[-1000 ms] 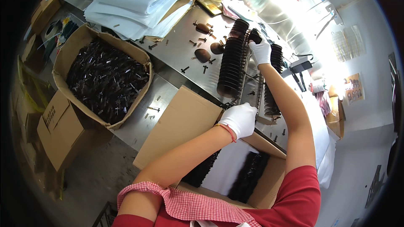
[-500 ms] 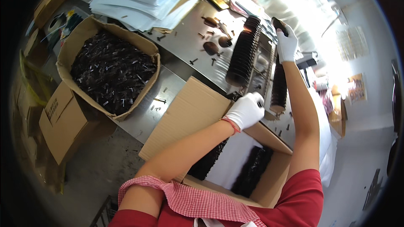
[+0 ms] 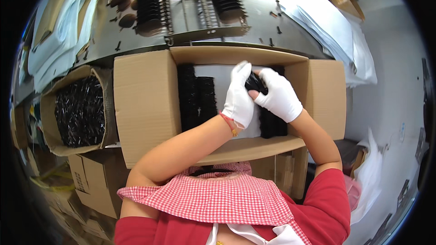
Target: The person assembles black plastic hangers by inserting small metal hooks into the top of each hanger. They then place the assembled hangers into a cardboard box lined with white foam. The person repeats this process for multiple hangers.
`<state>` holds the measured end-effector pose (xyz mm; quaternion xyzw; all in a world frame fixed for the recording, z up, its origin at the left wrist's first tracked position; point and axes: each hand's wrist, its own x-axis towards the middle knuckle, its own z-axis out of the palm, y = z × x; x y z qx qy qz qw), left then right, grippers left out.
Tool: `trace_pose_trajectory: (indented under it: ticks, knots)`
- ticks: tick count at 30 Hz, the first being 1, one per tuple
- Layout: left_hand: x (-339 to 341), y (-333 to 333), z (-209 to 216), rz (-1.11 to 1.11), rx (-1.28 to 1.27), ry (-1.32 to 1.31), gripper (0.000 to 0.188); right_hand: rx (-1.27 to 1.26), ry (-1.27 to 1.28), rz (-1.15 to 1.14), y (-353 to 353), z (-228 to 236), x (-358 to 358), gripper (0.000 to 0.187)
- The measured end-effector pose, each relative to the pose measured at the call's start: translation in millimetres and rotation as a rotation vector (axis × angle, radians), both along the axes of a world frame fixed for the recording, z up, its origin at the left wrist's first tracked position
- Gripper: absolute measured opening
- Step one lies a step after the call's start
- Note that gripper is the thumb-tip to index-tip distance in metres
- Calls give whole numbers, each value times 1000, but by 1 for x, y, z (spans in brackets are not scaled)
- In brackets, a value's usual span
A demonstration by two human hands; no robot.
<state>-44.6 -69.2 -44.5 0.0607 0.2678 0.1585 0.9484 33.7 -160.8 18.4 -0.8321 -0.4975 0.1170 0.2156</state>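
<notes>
My hands, both in white gloves with some fingertips bare, meet above an open cardboard box (image 3: 145, 104). A small stack of glossy black oval pieces (image 3: 255, 83) is in my right hand (image 3: 279, 96), thumb and fingers closed round it. My left hand (image 3: 240, 95) stands upright against the pieces' left side, fingers together and curled toward them; its palm side is hidden. In the box, black rows (image 3: 206, 100) of tightly packed pieces line the left side. Another black row (image 3: 274, 124) lies at the right, partly under my right hand, with a white liner (image 3: 220, 73) between.
Behind the box, a metal table (image 3: 254, 36) holds a rack (image 3: 184, 7) with two rows of black discs. Loose screws, brown lens-like ovals (image 3: 127, 20) and white sheets (image 3: 318, 9) lie there too. A carton of small black pieces (image 3: 79, 113) stands left.
My right hand has come back from the rack to the box with black pieces. My left hand has moved over the box to meet it. The view has turned toward the box.
</notes>
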Motion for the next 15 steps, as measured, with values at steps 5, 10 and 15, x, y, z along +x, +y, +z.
trace_pose_trajectory:
  ticks: [5,10,15]
  knots:
    - [-6,-30,-7,-365,253,435,34,-66,15,-122,-72,-60,23,43]
    - [49,-26,-80,-605,1021,331,56,192,-294,-237,-72,-94,72,43]
    - [102,-28,-160,-413,1493,355,53,112,-397,-182,-60,-113,85,46]
